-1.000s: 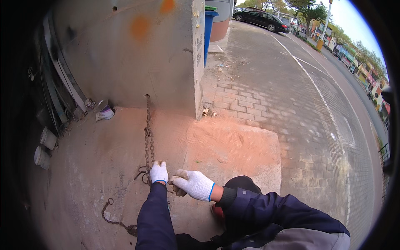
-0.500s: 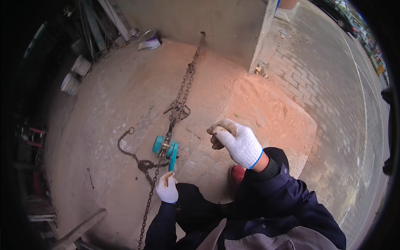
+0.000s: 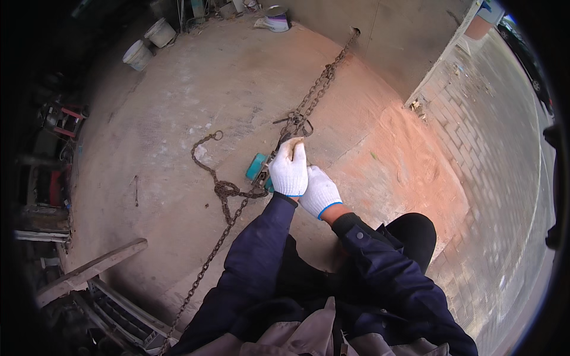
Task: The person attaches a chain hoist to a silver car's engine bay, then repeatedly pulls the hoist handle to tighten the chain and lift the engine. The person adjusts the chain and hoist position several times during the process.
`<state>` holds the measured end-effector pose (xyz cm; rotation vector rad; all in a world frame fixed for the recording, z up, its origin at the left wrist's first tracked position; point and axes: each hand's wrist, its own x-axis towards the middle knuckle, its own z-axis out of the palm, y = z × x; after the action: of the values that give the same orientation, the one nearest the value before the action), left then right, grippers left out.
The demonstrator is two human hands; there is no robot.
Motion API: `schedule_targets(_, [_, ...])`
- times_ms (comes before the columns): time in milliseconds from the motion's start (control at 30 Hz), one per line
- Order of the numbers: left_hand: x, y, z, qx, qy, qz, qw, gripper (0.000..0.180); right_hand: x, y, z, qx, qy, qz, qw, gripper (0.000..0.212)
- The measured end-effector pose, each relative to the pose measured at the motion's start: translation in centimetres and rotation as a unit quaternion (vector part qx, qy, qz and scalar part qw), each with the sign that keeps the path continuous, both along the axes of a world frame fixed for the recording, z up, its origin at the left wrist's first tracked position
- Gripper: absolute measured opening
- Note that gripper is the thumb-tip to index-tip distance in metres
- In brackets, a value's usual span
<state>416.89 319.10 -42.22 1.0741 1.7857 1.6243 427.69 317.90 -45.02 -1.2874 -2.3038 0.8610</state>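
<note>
Two gloved hands meet over a chain on a concrete floor.

The left hand (image 3: 289,171) is clenched on something small I cannot make out; the right hand (image 3: 319,191), touching it, has a grip I cannot tell. The chain (image 3: 225,193) and teal hoist (image 3: 257,167) lie just beneath.

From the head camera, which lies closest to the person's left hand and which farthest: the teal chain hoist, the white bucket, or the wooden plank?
1. Teal chain hoist: just left of the left hand, partly hidden beneath it.
2. Wooden plank: lower left, on the concrete floor.
3. White bucket: upper left, near the clutter at the edge; only slightly farther than the plank.
</note>
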Motion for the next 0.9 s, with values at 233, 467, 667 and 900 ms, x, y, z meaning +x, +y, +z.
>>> schedule_targets(233, [-6.2, -0.6, -3.6, 0.017, -0.022, -0.045, 0.999, 0.037, -5.1, 1.4, -5.8, -0.045, 0.165, -0.087, 0.981, 0.036])
schedule_targets(467, [-11.3, 0.6, -13.3, -0.278, 0.372, 0.002, 0.886, 0.063, -5.9, 3.2, -6.9, -0.107, 0.216, -0.156, 0.958, 0.037])
schedule_targets(667, [-11.3, 1.7, -15.4, -0.323, 0.393, 0.027, 0.860, 0.047, -5.8, 9.6, -12.0, -0.180, 0.263, -0.253, 0.913, 0.043])
schedule_targets(900, [-12.7, 1.9, -15.2, -0.340, 0.370, -0.002, 0.865, 0.043, -7.1, 14.4, -12.7, -0.255, 0.148, -0.270, 0.917, 0.066])
